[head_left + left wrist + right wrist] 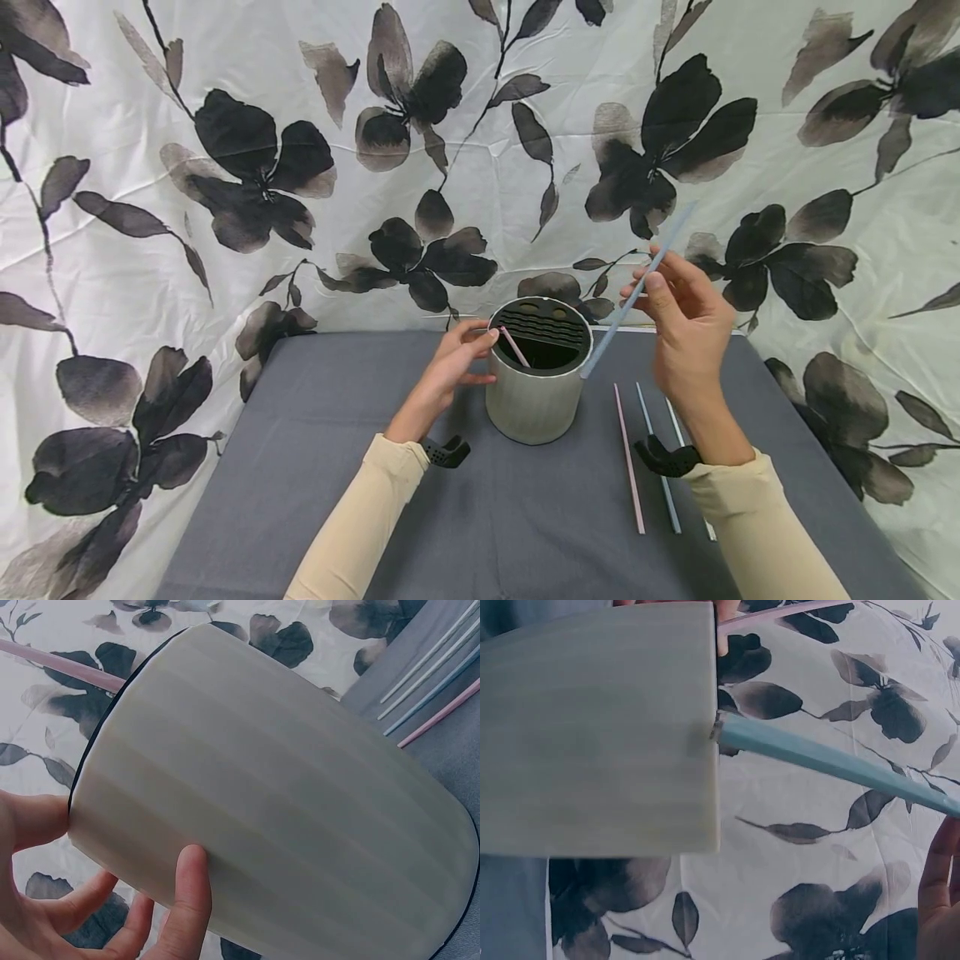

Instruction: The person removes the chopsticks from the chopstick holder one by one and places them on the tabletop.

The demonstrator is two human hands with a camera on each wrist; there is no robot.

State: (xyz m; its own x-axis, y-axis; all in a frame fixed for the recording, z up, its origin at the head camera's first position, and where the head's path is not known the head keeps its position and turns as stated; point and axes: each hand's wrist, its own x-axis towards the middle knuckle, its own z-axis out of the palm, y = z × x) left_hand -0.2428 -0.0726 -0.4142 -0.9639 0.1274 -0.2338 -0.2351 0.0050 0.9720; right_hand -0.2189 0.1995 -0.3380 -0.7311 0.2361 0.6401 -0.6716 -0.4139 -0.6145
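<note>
A pale grey, round container (532,408) with a dark inside stands upright on the table. One pink straw (514,347) leans in its mouth, the upper end sticking out over the rim in the left wrist view. My left hand (455,358) holds the container at its left side, thumb at the rim and other fingers against the wall. Between thumb and fingers my right hand (686,312) pinches a long blue straw (633,296), slanting down to the left. The lower end of this straw is at the container's right rim; the right wrist view shows it close against the edge.
Right of the container, a pink straw (628,458), a blue straw (658,458) and whitish straws (427,664) lie side by side on the grey cloth (525,508), partly under my right forearm. A flower-printed curtain (480,192) hangs behind the table.
</note>
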